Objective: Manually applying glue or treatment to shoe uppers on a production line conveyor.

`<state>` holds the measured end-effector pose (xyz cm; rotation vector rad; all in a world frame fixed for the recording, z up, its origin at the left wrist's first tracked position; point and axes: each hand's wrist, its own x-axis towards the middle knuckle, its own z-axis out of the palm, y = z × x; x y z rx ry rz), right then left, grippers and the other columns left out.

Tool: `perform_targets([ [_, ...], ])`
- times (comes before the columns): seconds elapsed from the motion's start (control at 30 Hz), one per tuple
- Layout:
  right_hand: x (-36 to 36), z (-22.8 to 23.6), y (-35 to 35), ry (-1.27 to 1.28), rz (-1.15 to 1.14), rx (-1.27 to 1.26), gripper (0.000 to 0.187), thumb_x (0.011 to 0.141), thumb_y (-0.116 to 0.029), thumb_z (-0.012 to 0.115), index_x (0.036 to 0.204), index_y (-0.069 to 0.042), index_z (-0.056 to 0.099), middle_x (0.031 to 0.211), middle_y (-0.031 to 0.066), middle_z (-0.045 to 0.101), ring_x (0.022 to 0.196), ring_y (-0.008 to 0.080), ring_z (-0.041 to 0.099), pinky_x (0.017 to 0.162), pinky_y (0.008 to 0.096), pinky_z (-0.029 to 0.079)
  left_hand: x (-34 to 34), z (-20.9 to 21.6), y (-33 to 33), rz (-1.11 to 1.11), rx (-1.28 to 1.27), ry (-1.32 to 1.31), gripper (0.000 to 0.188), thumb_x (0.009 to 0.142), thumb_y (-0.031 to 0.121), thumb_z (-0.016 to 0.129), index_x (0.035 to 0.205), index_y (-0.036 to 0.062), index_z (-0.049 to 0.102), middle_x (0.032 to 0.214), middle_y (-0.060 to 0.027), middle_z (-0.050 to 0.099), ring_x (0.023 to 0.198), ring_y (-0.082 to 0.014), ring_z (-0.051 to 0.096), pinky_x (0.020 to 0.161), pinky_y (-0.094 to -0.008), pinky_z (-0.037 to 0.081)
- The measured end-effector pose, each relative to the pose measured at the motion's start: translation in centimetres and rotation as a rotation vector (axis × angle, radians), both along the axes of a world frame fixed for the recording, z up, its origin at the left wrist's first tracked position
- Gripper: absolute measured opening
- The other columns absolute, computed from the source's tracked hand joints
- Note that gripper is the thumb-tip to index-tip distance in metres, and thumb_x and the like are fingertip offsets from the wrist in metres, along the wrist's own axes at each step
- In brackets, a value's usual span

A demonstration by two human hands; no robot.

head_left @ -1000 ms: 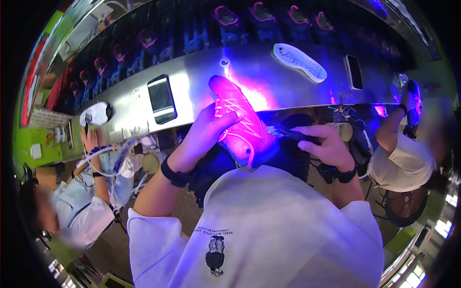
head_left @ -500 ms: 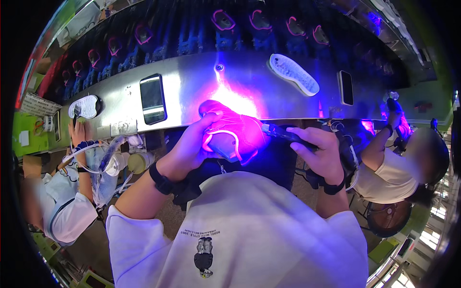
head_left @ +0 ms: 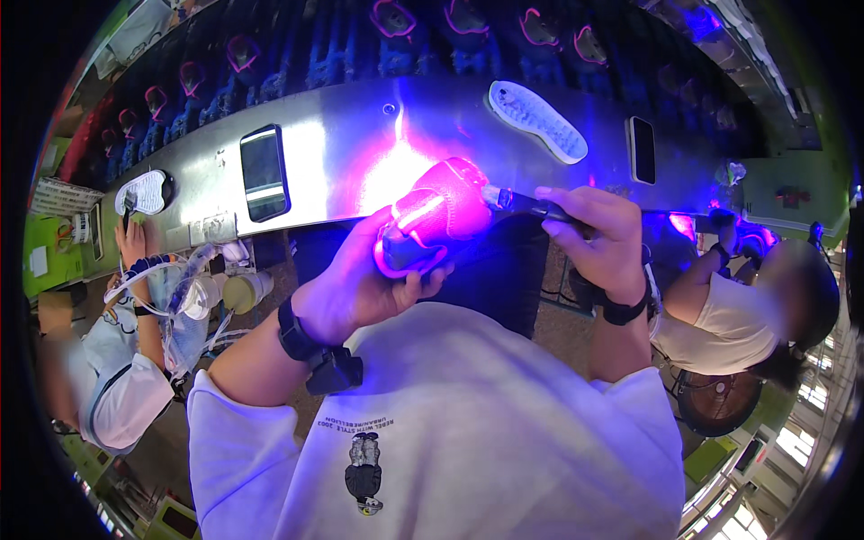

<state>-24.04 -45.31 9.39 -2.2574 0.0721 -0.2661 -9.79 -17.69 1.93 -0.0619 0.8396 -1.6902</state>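
Two hands busy here — left hand (head_left: pixel 349 290) has its fingers clamped around a pink-lit shoe (head_left: pixel 452 200) near the tabletop (head_left: pixel 317 173) edge, right hand's (head_left: pixel 605 232) fingers pinch a dark-handled brush (head_left: pixel 508 200) right at the shoe's side — white shoe sole (head_left: pixel 540 122) lies farther back.

1 pink-lit shoe (head_left: pixel 450 200), 1 brush (head_left: pixel 529 206), 2 own hands (head_left: pixel 351 292) (head_left: pixel 605 232), 2 wht. soles (head_left: pixel 538 121) (head_left: pixel 144 193), min. 2 phones (head_left: pixel 264 173) (head_left: pixel 642 150), 2 co-wkrs. (head_left: pixel 121 391) (head_left: pixel 715 328), min. 8 pink-rimmed pcs. (head_left: pixel 393 18) in back row.
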Motion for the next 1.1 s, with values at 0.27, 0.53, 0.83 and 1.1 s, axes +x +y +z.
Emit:
perform_targets([
  [0.27, 0.5, -1.9, 2.6, -0.145, 0.009, 0.069, 0.041, 0.077, 0.0, 0.079, 0.117, -0.007, 0.075, 0.074, 0.0046, 0.061, 0.058, 0.0116, 0.054, 0.055, 0.026, 0.042, -2.0, 1.2, 0.5, 0.138, -0.211, 0.165, 0.078, 0.1, 0.054, 0.052, 0.151, -0.001, 0.033, 0.136, -0.0341, 0.046, 0.106, -0.0423, 0.062, 0.072, -0.0356, 0.065],
  [0.53, -1.8, -5.2, 5.5, -0.062, 0.025, 0.193, 0.037, 0.084, -0.001, 0.075, 0.12, 0.005, 0.07, 0.093, 0.0091, 0.073, 0.079, 0.0129, 0.064, 0.07, 0.0267, 0.05, -0.5, 3.0, 2.6, 0.176, -0.433, -0.195, 0.062, 0.102, 0.045, 0.053, 0.145, 0.0005, 0.044, 0.131, -0.0312, 0.057, 0.109, -0.0366, 0.066, 0.071, -0.0375, 0.063],
  [0.83, 0.5, -2.5, 5.6, 0.104, -0.236, 0.259, 0.038, 0.092, -0.008, 0.072, 0.13, -0.002, 0.067, 0.115, 0.0145, 0.074, 0.104, 0.0195, 0.069, 0.093, 0.0329, 0.052, 0.7, 3.9, 2.1, 0.281, 0.348, -2.312, 0.089, 0.074, 0.016, 0.087, 0.15, 0.002, 0.044, 0.12, -0.0138, 0.064, 0.104, -0.0255, 0.068, 0.093, -0.0364, 0.054],
  [1.1, -3.1, 4.1, 3.2, 0.059, -0.249, 0.234, 0.042, 0.085, -0.002, 0.075, 0.127, -0.005, 0.07, 0.103, 0.0113, 0.076, 0.091, 0.0171, 0.071, 0.083, 0.0291, 0.053, 0.7, 5.2, 0.9, 0.01, 0.541, -3.072, 0.087, 0.058, 0.013, 0.087, 0.14, 0.0158, 0.061, 0.11, -0.0129, 0.064, 0.093, -0.0293, 0.069, 0.075, -0.0375, 0.059],
])
